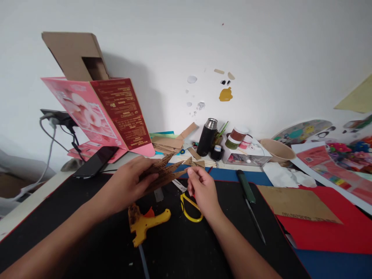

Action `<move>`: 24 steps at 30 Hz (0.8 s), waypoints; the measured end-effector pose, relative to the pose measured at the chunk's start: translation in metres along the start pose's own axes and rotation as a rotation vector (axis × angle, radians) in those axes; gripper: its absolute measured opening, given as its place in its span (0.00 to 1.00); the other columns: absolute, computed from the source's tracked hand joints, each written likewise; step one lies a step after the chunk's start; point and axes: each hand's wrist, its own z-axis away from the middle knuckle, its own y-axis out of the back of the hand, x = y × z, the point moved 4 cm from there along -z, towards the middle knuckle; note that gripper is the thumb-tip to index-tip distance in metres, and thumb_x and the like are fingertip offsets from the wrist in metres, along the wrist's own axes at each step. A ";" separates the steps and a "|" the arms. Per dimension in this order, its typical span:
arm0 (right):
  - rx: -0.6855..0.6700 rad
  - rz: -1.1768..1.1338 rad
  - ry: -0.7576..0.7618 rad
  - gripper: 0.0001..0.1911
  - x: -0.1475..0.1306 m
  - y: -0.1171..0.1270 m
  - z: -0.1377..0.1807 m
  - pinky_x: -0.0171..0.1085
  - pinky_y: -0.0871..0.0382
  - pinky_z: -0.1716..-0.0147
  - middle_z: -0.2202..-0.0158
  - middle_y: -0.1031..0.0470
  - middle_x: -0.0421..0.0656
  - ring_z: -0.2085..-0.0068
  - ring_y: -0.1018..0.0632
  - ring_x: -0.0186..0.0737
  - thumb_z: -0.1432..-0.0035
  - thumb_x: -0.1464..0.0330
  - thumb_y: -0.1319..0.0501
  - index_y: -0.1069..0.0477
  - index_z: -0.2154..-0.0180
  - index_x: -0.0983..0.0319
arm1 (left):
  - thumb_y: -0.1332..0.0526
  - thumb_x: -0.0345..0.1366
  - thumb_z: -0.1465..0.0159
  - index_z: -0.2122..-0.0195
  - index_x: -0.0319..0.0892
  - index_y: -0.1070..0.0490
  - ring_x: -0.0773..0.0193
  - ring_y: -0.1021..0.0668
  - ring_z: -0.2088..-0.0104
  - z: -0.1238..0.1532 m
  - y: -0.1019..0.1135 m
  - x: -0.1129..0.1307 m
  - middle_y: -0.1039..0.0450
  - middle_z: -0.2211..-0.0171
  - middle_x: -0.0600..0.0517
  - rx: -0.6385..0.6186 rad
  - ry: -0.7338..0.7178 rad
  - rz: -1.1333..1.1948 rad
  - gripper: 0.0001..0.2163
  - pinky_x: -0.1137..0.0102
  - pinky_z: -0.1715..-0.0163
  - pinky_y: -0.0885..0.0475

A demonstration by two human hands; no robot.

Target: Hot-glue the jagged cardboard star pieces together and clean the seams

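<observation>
My left hand point(130, 184) is closed around a spiky brown cardboard piece point(164, 174) made of several pointed strips, held above the black mat point(87, 232). My right hand point(202, 190) pinches a small cardboard triangle point(195, 163) at the tip of that piece. Under my hands lie a yellow glue gun point(145, 224) and yellow-handled scissors point(190, 209).
A green-handled knife point(250, 197) lies right of my hands, beside a brown cardboard sheet point(296, 203) on red paper. At the back stand a pink box point(107, 112), a phone point(95, 161), a black flask point(207, 137), jars, a bowl point(277, 149) and cardboard scraps.
</observation>
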 end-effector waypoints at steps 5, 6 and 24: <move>0.025 -0.031 0.021 0.25 0.000 0.005 -0.002 0.32 0.41 0.81 0.82 0.35 0.31 0.82 0.35 0.31 0.34 0.44 0.35 0.26 0.62 0.61 | 0.44 0.47 0.28 0.54 0.44 0.22 0.55 0.22 0.60 0.000 0.001 -0.001 0.21 0.60 0.48 0.021 0.004 -0.014 0.15 0.62 0.58 0.28; 0.029 -0.039 0.026 0.25 0.000 0.005 -0.002 0.32 0.41 0.81 0.82 0.35 0.31 0.82 0.35 0.31 0.34 0.44 0.35 0.25 0.61 0.61 | 0.44 0.47 0.28 0.53 0.44 0.22 0.55 0.22 0.60 0.000 0.002 -0.001 0.21 0.60 0.49 0.020 0.007 -0.019 0.15 0.62 0.58 0.28; 0.069 0.249 0.262 0.09 -0.007 0.004 0.005 0.35 0.38 0.77 0.79 0.38 0.32 0.79 0.33 0.35 0.33 0.60 0.35 0.20 0.58 0.58 | 0.44 0.42 0.26 0.49 0.46 0.22 0.53 0.20 0.56 0.002 0.000 0.002 0.19 0.57 0.47 0.024 -0.082 -0.075 0.14 0.60 0.55 0.26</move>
